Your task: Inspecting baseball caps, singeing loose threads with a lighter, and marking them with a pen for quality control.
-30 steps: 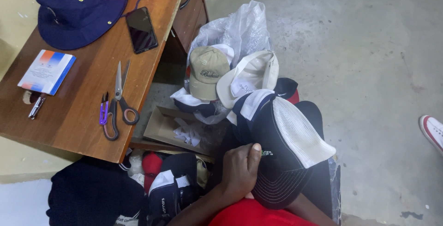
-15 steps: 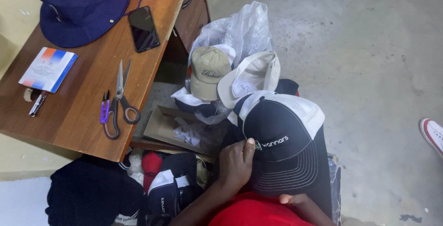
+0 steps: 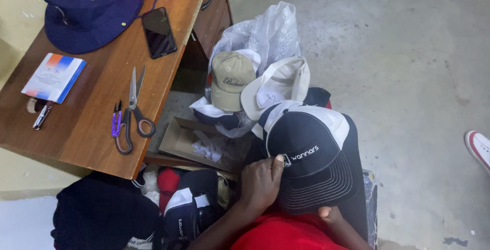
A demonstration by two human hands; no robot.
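Note:
I hold a black cap (image 3: pixel 311 160) with white stitching and a white mesh back, its front panel and brim facing up. My left hand (image 3: pixel 260 183) grips the cap's left side, thumb pressed on the front panel beside a small label. My right hand (image 3: pixel 329 212) shows only as a sliver under the brim and holds it from below. Just beyond the black cap, a beige cap (image 3: pixel 230 79) and a white cap (image 3: pixel 278 86) lie on a clear plastic bag (image 3: pixel 265 33).
A wooden desk (image 3: pixel 87 127) at left carries scissors (image 3: pixel 131 109), a purple snipper (image 3: pixel 116 120), a phone (image 3: pixel 159 32), a navy bucket hat (image 3: pixel 84 13) and a booklet (image 3: pixel 53 76). An open cardboard box (image 3: pixel 184 140) and more dark caps (image 3: pixel 191 206) lie below. A white shoe (image 3: pixel 480 148) is at right.
The black cap has turned in my hands: its white mesh side faced up before, now the black front and brim do. My left thumb has shifted onto the front panel.

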